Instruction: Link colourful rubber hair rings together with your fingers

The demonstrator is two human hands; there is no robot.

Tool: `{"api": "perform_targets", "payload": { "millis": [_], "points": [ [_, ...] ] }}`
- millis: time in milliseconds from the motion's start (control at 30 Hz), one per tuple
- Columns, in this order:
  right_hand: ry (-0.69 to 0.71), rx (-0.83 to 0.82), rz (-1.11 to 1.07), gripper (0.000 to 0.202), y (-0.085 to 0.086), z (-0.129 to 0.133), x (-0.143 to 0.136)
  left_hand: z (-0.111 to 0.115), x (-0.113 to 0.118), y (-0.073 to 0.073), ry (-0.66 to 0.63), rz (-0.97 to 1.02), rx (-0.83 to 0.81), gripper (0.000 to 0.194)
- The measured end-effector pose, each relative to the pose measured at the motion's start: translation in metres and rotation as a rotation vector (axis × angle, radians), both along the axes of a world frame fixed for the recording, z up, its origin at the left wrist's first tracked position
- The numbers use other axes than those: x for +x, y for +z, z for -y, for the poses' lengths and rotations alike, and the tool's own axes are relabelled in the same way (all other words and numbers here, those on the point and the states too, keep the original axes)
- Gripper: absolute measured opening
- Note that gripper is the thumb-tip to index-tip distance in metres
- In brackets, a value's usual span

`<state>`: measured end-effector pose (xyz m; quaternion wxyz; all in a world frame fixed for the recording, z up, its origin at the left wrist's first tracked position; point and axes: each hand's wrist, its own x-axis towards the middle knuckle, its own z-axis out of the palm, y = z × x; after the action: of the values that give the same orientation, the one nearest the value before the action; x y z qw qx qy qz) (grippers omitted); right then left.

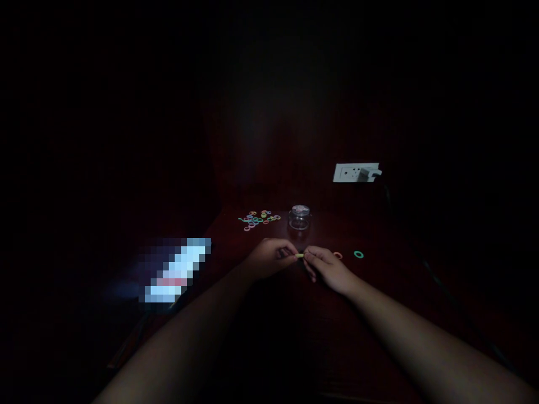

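Observation:
A small yellow hair tie (299,255) is pinched between the fingertips of both hands, low over the dark red table. My left hand (270,258) is closed on one end of it, and my right hand (329,267) grips the other. Just beyond the hands stands a clear jar (298,221) with a lid on top. A loose pile of coloured hair ties (255,221) lies to the left of the jar. Right of my right hand are a green hair tie (358,255) and an orange one (338,255), the latter partly hidden by that hand.
On the left a bright, pixelated screen (181,272) lights the table. A white wall socket (347,173) at the back right holds a plug (370,173), whose dark cable runs down the right side. Most surroundings are too dark to make out.

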<state>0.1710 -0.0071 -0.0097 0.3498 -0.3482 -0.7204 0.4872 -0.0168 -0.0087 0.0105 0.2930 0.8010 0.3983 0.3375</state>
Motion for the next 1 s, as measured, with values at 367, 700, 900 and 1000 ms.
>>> {"api": "perform_targets", "payload": {
  "millis": [367, 700, 900, 1000],
  "points": [
    [-0.012, 0.051, -0.021, 0.02, 0.0003, 0.0013, -0.0016, 0.0041, 0.0008, 0.0075, -0.03, -0.038, 0.085, 0.017],
    [-0.112, 0.16, 0.035, 0.017, 0.0046, 0.0016, -0.0016, 0.0043, 0.0031, 0.0019, 0.005, -0.045, 0.014, 0.015],
    [-0.065, 0.089, 0.01, 0.016, 0.0038, 0.0026, -0.0035, 0.0029, 0.0043, 0.0017, -0.004, -0.04, -0.011, 0.016],
    [-0.066, 0.118, 0.044, 0.016, 0.0031, 0.0028, -0.0034, 0.002, 0.0041, 0.0002, -0.003, -0.041, -0.019, 0.015]
  ]
}}
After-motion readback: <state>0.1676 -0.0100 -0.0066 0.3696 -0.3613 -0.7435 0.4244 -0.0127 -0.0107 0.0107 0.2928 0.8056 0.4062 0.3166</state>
